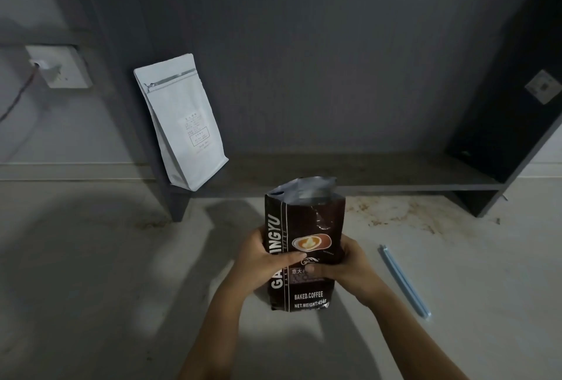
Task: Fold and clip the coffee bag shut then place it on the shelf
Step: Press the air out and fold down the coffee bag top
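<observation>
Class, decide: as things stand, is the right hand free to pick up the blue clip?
Probably not yet: the right hand grips the coffee bag. Nothing blocks the blue clip beside it.

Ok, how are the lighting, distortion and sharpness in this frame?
Head view: dim overall, with a bright patch on the floor around both hands' shadows; wide-angle bending tilts the white bag and shelf edges; the dark coffee bag print reads sharply; the wall socket is soft.

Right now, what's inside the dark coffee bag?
The dark coffee bag, held by the left hand and right hand, gapes open at the top. Only silver lining shows; the contents are hidden.
</observation>
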